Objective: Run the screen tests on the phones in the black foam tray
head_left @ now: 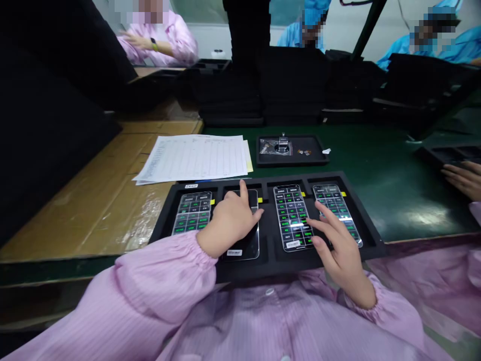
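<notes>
Several smartphones lie face up in separate compartments of a black foam tray (268, 268). Over the second phone from the left (251, 248) is my left hand (231, 218), its index finger and thumb stretched apart and the other fingers curled; it holds nothing. That phone's screen looks mostly dark, partly hidden by the hand. My right hand (340, 245), fingers spread and empty, hovers at or touches the edge of the third phone (291, 213), which shows a grid of green labels. Behind its fingers lies the rightmost phone (332, 193). The leftmost phone (193, 213) shows a similar grid.
Printed sheets (195, 158) lie beyond the tray. Beside them, a small black tray (315, 145) holds a plastic bag and small parts. Stacks of black trays (293, 80) rise at the back. A neighbour's hand (466, 178) is at far right; other people sit opposite.
</notes>
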The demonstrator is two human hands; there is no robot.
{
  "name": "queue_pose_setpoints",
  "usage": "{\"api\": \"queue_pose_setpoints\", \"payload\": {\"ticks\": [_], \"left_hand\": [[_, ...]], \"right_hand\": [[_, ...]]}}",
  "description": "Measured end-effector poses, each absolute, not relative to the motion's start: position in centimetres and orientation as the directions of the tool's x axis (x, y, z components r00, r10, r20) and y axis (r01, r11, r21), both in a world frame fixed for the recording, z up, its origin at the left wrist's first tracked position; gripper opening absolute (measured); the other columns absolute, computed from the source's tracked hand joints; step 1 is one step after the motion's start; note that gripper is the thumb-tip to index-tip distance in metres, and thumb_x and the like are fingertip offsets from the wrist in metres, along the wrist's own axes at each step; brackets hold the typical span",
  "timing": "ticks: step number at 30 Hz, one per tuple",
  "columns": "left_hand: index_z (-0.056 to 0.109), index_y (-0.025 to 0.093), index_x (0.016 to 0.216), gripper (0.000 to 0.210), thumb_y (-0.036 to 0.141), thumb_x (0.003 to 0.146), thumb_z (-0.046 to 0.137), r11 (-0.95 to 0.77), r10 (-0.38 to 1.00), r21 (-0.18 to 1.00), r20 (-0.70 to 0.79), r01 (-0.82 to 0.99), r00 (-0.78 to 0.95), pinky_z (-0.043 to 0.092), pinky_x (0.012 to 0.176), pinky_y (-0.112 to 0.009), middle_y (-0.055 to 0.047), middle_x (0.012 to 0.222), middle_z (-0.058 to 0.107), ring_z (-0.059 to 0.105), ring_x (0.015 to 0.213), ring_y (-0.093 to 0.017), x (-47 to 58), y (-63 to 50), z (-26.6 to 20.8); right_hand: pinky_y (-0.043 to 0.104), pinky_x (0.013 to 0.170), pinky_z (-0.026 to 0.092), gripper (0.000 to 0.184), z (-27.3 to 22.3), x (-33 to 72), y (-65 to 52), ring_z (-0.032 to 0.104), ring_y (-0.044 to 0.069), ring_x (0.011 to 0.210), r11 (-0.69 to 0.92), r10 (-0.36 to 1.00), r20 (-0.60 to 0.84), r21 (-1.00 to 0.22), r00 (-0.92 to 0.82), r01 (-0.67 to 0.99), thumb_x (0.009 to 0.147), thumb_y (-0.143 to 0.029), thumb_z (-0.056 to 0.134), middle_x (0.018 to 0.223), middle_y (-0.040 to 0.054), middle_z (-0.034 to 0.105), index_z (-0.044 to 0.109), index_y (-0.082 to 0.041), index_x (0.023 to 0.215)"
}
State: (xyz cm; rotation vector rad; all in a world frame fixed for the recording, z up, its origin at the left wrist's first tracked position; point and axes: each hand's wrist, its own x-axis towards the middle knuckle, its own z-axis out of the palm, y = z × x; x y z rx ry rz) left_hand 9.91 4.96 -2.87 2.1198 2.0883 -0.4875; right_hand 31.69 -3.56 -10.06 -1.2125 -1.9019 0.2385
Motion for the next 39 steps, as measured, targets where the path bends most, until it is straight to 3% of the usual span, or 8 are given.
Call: {"api": "queue_pose_setpoints", "payload": {"ticks": [7,11,16,21,24,27,31,39], "left_hand": [[0.055,0.021,0.139,0.051,0.043,0.099,0.034,-0.344,0.926,0.286,-0.057,0.894,0.374,0.047,0.101,-0.042,-0.009,0.130,0.066,0.062,0.118,-0.026,3.0,4.3,1.5],[0.071,0.026,0.118,0.042,0.019,0.091,0.040,-0.586,0.786,0.324,0.006,0.743,0.618,0.039,0.113,-0.045,-0.004,0.138,0.061,0.050,0.134,-0.022,0.8,3.6,0.4],[0.071,0.030,0.120,0.042,0.017,0.085,0.050,-0.701,0.614,0.378,-0.112,0.605,0.781,0.025,0.122,-0.052,-0.001,0.158,0.037,0.021,0.152,-0.026,0.0,3.2,-2.4],[0.047,0.019,0.145,0.051,0.027,0.095,0.038,-0.550,0.794,0.298,-0.105,0.780,0.599,0.013,0.123,-0.055,-0.008,0.165,0.019,0.005,0.154,-0.026,-0.9,4.2,-3.3],[0.037,0.012,0.150,0.057,0.030,0.097,0.032,-0.468,0.871,0.353,0.028,0.810,0.490,0.021,0.123,-0.048,-0.013,0.161,0.030,0.024,0.151,-0.023,-2.0,4.4,-2.4],[0.048,0.013,0.143,0.052,0.032,0.098,0.029,-0.485,0.874,0.420,0.192,0.767,0.447,0.034,0.118,-0.042,-0.010,0.147,0.053,0.048,0.137,-0.020,-3.1,3.5,-1.4],[0.061,0.017,0.130,0.046,0.033,0.098,0.031,-0.458,0.884,0.411,0.299,0.788,0.359,0.038,0.115,-0.045,-0.007,0.139,0.062,0.052,0.133,-0.021,-4.3,1.4,-1.2],[0.064,0.020,0.126,0.040,0.030,0.099,0.036,-0.346,0.913,0.485,0.371,0.803,0.170,0.039,0.114,-0.044,-0.007,0.137,0.062,0.054,0.131,-0.021,-5.9,-2.9,-4.8]], "right_hand": [[0.042,0.097,0.048,0.034,-10.2,32.4,-4.1,0.056,0.029,0.124,0.475,0.829,0.538,-0.531,-0.153,0.702,0.105,-0.043,0.044,0.145,0.0085,0.050,0.066,-0.019,0.116],[0.040,0.088,0.050,0.036,-10.1,32.5,-4.2,0.060,0.029,0.116,0.430,0.843,0.522,-0.516,-0.126,0.741,0.104,-0.045,0.042,0.143,0.0053,0.052,0.067,-0.021,0.114],[0.033,0.062,0.047,0.039,-9.9,32.4,-4.4,0.064,0.026,0.106,0.397,0.854,0.510,-0.518,-0.099,0.758,0.104,-0.048,0.040,0.140,0.0037,0.056,0.068,-0.022,0.109],[0.033,0.063,0.046,0.041,-9.8,32.4,-4.4,0.064,0.027,0.107,0.391,0.854,0.511,-0.512,-0.094,0.765,0.104,-0.050,0.040,0.139,0.0033,0.057,0.068,-0.021,0.108],[0.032,0.059,0.045,0.042,-9.9,32.4,-4.4,0.065,0.026,0.105,0.382,0.858,0.507,-0.512,-0.089,0.769,0.104,-0.051,0.040,0.139,0.0030,0.057,0.069,-0.021,0.108],[0.035,0.071,0.049,0.041,-10.0,32.3,-4.3,0.064,0.027,0.109,0.394,0.853,0.514,-0.512,-0.095,0.763,0.104,-0.050,0.040,0.138,0.0042,0.058,0.069,-0.021,0.108],[0.041,0.092,0.048,0.040,-10.1,32.1,-4.2,0.061,0.029,0.115,0.399,0.853,0.511,-0.511,-0.104,0.761,0.104,-0.050,0.041,0.136,0.0061,0.059,0.068,-0.021,0.109],[0.035,0.067,0.050,0.039,-10.3,32.3,-4.5,0.063,0.028,0.111,0.355,0.869,0.487,-0.493,-0.086,0.794,0.103,-0.051,0.042,0.136,0.0022,0.059,0.069,-0.023,0.109]]}}
